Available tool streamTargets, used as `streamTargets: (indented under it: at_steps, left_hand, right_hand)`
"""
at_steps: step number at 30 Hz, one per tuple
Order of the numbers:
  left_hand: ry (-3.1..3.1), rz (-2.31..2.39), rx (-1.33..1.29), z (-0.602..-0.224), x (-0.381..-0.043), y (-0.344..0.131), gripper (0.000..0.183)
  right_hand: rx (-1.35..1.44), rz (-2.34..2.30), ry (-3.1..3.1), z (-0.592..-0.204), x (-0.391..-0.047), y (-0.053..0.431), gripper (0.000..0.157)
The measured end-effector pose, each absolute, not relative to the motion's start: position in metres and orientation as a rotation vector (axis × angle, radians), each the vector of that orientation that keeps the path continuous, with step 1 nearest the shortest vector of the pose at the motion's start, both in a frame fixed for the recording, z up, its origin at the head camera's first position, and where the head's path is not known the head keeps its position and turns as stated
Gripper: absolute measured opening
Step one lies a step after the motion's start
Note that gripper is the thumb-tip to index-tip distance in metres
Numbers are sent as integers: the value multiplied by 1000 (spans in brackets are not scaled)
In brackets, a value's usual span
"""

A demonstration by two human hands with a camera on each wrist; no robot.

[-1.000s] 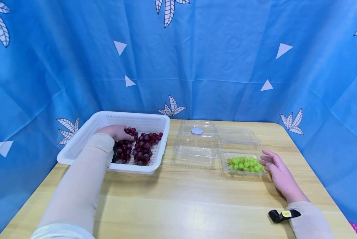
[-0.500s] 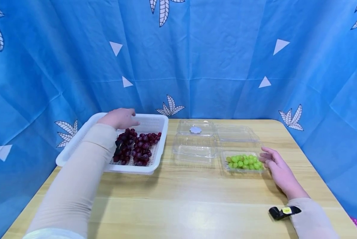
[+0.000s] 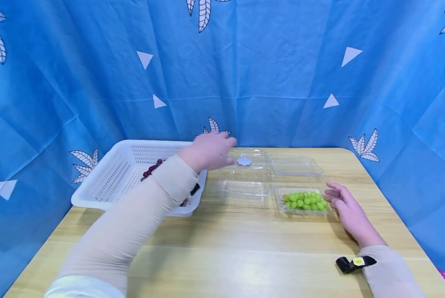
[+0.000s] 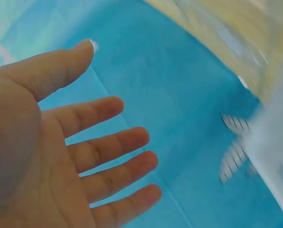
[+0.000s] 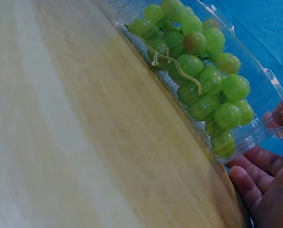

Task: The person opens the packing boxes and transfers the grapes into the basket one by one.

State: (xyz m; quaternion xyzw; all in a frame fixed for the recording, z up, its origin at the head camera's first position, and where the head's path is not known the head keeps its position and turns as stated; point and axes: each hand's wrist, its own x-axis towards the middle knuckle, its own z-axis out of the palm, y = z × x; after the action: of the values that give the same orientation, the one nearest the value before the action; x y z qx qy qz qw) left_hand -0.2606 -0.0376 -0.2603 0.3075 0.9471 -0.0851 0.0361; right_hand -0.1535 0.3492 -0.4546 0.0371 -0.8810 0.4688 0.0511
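My left hand (image 3: 212,151) hangs above the gap between the white basket (image 3: 95,184) and the left clear plastic clamshell box (image 3: 244,182). In the left wrist view its fingers (image 4: 113,154) are spread and hold nothing. Dark red grapes (image 3: 153,169) lie in the basket, mostly hidden by my left sleeve. On the right, green grapes (image 5: 210,80) fill the bottom of another clear clamshell box (image 5: 255,135). My right hand (image 3: 350,217) rests beside that box, its fingers at the right end wall. How firmly they touch it cannot be told.
Both clamshell lids stand raised at the back, the left lid bearing a pale scalloped label (image 3: 244,161). Behind the wooden table (image 3: 237,256) hangs a blue curtain (image 3: 274,74). A black band (image 3: 356,263) sits on my right sleeve.
My left hand has lifted out of the basket, away from the red grapes, and moved right past the basket's edge. The right hand and the green grapes stay where they were.
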Motion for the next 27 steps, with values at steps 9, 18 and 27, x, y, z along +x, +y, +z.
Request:
streamTargets:
  at_steps: [9,18,27]
  left_hand:
    - [2826,-365,1295,-291,-233,40,55]
    - [2733,-294,1452,-335,-213,93,30]
    - [2694,-171,1353,-372,-217,129,43]
  right_hand:
    - [139,1426,-2682,-456,-153,350,48]
    - [126,1440,-2676,-453,-154,348,47]
    - [132,1407,-2680,-456,-155,351,47]
